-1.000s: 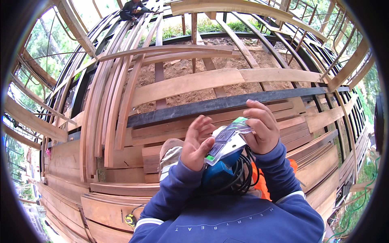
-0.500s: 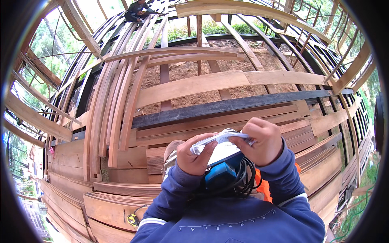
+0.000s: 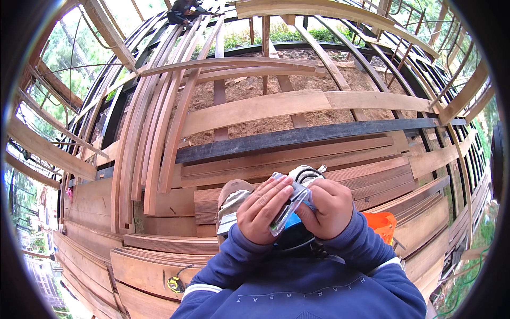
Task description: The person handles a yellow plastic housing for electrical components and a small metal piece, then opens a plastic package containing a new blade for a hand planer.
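Observation:
Over my lap, both hands hold a small flat clear plastic packet (image 3: 291, 209), now tilted on edge. My left hand (image 3: 261, 208) lies with fingers pressed together over one face of it, thumb hidden beneath. My right hand (image 3: 330, 207) is curled, its thumb and bent fingers pinching the packet's other side. What lies inside the packet is too small to make out. Below the hands, a blue and black power tool (image 3: 295, 220) rests on my lap, mostly covered by my hands and sleeves. My shoes (image 3: 307, 173) show just past the hands.
Stacked boards (image 3: 372, 183) lie in front and to both sides. Long planks (image 3: 154, 122) and a black beam (image 3: 297, 136) span open joists above soil. An orange thing (image 3: 380, 225) is by my right side, a yellow tape measure (image 3: 175, 284) at left. Another person (image 3: 186, 11) crouches far off.
My hands have lowered slightly and come closer together. The packet has turned from nearly level to upright, and my left fingers now lie over it. The power tool is more hidden.

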A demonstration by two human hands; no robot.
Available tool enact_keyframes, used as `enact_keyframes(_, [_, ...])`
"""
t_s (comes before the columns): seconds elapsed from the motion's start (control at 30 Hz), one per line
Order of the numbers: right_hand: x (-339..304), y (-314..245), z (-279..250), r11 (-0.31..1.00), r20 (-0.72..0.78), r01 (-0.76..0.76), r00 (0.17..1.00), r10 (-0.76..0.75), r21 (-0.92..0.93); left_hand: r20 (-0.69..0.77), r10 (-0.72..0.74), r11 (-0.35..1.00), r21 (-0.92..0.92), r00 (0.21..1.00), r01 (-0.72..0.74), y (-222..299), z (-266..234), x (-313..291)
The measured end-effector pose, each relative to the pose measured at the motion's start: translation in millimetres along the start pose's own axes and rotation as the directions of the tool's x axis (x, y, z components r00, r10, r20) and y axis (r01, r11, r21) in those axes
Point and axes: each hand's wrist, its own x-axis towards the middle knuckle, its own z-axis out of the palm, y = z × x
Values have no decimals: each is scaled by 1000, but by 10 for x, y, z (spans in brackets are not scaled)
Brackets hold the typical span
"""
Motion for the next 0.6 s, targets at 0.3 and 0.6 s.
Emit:
enact_keyframes(0.3, [-81, -95, 142, 991, -79, 37, 996, -48, -128, -56, -60, 997, -50, 997, 58, 37, 130, -73])
enact_keyframes(0.6, [-36, -256, 285, 988, -62, -22, 998, 13, -153, -91, -234, 967, -129, 968, 221, 38, 140, -125])
